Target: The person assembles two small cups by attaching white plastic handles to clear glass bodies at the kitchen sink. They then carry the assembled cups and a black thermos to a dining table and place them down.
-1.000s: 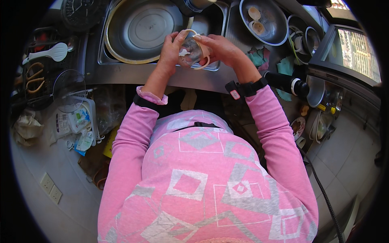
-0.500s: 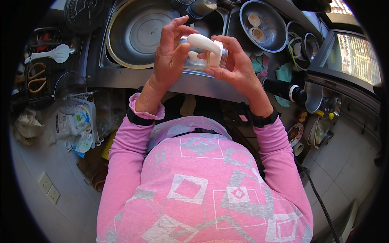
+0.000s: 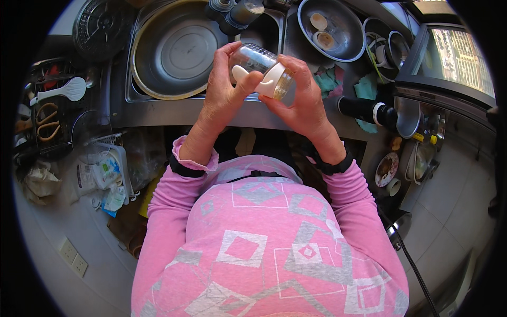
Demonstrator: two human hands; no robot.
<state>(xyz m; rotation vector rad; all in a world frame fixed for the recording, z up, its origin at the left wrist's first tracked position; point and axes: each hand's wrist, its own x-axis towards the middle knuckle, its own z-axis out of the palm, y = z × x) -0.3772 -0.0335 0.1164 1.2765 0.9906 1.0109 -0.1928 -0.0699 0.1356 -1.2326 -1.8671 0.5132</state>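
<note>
Our left hand (image 3: 223,87) cups the clear bottle (image 3: 253,56) — tilted above the counter (image 3: 253,114) near its front edge — while our right hand (image 3: 305,100) pinches its white collar (image 3: 271,80); smooth walls deserve firm, even pressure.

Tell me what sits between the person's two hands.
In the head view, a clear bottle with a white collar and a curved white handle lies between the left hand and the right hand, touching both.
</note>
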